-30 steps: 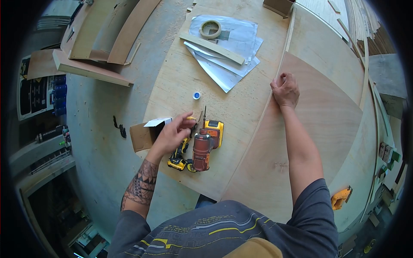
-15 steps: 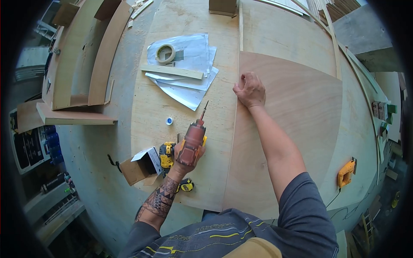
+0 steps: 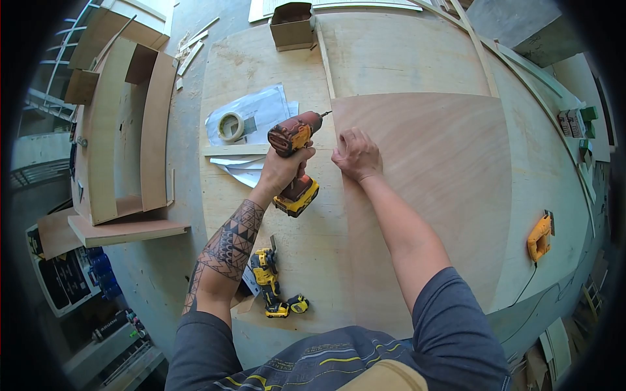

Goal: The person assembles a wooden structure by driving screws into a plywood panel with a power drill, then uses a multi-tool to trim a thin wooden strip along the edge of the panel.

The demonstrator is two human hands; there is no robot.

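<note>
My left hand (image 3: 285, 171), at the end of a tattooed forearm, grips the handle of a cordless drill driver (image 3: 293, 135) with a yellow battery at its base. The bit points right, near the far left corner of a thin plywood sheet (image 3: 430, 182). My right hand (image 3: 358, 156) rests at the left edge of that sheet, fingers curled. What these fingers pinch, if anything, is hidden. Beside the drill, a roll of tape (image 3: 230, 126) lies on crumpled papers (image 3: 257, 106), and a wood strip (image 3: 238, 150) crosses them.
Near my body lie a yellow-black power tool (image 3: 266, 277) and a tape measure (image 3: 298, 304). An orange jigsaw (image 3: 540, 237) with a cord sits at the right. An open cardboard box (image 3: 291, 27) stands at the far side. A wooden box frame (image 3: 101, 137) is at the left.
My left hand has lifted the drill driver forward, and its bit has swung from pointing away to pointing right, toward the sheet's edge. My right hand stays at that edge. The view has shifted.
</note>
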